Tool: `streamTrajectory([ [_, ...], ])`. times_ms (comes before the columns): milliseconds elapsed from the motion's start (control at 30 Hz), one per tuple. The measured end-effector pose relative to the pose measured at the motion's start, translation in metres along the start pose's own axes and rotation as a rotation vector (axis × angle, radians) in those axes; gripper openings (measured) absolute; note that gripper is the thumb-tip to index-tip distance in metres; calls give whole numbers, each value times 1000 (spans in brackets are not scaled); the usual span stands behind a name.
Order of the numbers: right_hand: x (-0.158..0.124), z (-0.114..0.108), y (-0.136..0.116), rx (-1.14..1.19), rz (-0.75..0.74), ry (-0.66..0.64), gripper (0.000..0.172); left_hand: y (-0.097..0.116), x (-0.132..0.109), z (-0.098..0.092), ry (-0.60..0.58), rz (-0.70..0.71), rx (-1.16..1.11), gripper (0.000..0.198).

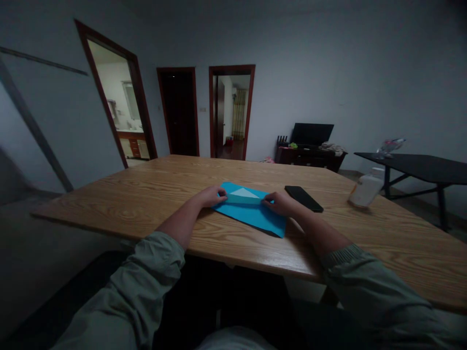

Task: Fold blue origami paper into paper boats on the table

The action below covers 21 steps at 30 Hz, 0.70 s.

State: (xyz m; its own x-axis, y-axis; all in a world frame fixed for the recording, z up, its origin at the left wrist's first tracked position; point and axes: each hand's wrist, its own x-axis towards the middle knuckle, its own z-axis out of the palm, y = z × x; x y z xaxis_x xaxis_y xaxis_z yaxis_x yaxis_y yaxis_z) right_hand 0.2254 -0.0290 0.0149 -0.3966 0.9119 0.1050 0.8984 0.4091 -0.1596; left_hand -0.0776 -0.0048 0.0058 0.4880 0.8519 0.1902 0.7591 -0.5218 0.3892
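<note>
Bright blue sheet of folded paper [251,214] held on a light-brown wood-grain table [175,182]

Head view: the left hand [212,196] pinches the left end of the paper's fold, thumb and fingers together; the right hand [280,202] pinches the right end likewise. A pale triangle [242,192] shows between them. The paper lies near the table's close edge. Rightward are a flat black rectangular object [303,198] and a white bottle-like container [367,188]. Beyond, dim bluish walls [292,92] frame red-brown doorways; a black flat-screen television [312,134] tops a dark cabinet [310,156].
</note>
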Motion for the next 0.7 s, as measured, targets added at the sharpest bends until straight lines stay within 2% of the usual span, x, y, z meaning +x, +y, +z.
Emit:
streamTrajectory([
  [100, 2, 2, 3, 35, 3, 17, 34, -2, 1, 1, 1, 3, -9, 34],
  [267, 4, 5, 8, 77, 17, 21, 40, -5, 3, 3, 7, 21, -22, 36],
  [433, 4, 6, 11, 118, 24, 46, 41, -9, 5, 5, 23, -13, -37, 40],
  [700, 8, 16, 19, 97, 79, 108, 24, -11, 4, 6, -14, -24, -20, 37],
])
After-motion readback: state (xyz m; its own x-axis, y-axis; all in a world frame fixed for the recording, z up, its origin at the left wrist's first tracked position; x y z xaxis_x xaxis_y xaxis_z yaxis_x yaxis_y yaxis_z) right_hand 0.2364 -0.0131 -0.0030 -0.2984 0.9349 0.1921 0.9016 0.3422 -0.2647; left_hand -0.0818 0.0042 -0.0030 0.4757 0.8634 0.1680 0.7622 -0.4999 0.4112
